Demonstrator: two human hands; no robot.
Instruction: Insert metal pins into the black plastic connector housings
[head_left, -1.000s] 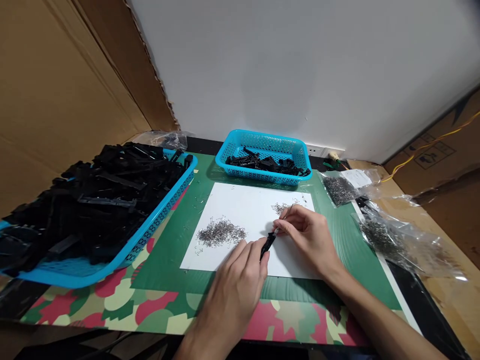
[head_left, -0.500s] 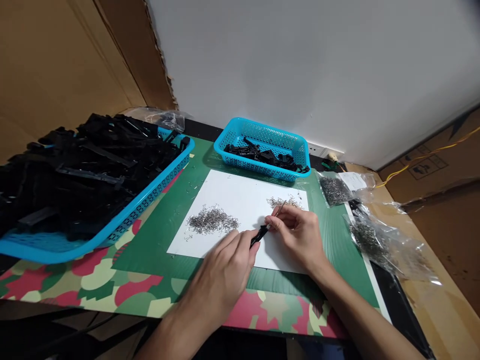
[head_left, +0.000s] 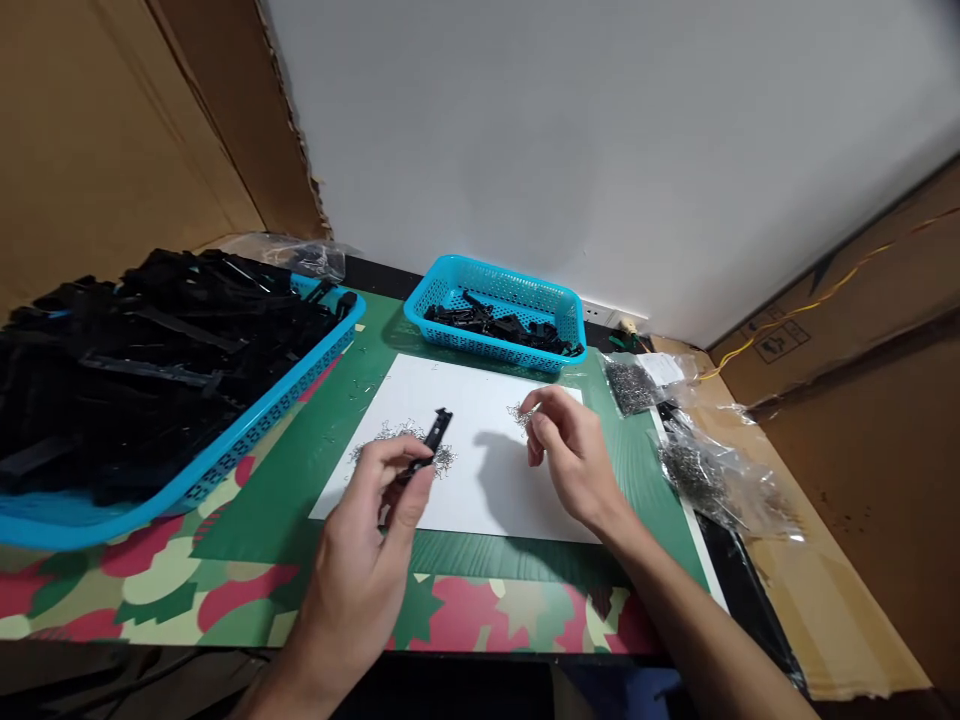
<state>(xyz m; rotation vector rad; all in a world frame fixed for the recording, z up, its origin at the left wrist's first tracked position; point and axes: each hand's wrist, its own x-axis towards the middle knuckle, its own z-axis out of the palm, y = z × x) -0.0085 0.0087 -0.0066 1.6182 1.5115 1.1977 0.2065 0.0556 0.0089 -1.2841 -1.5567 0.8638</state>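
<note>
We take this for a small piecework assembly station, makeshift rather than factory-built. The tabletop (head_left: pixel 225 600) is covered with a camouflage-print cloth, a green mat (head_left: pixel 360 400) over it and a white sheet (head_left: pixel 480 480) on top as a sorting surface. A large blue basket (head_left: pixel 247 440) at the left is heaped with identical black plastic parts; a small blue basket (head_left: pixel 495 345) at the back holds fewer of the same. Loose piles of tiny metal springs (head_left: pixel 397 435) lie on the sheet, and clear bags of springs (head_left: pixel 705 475) sit to the right. Flattened cardboard (head_left: pixel 112 150) leans against a bare white wall (head_left: pixel 600 150).
</note>
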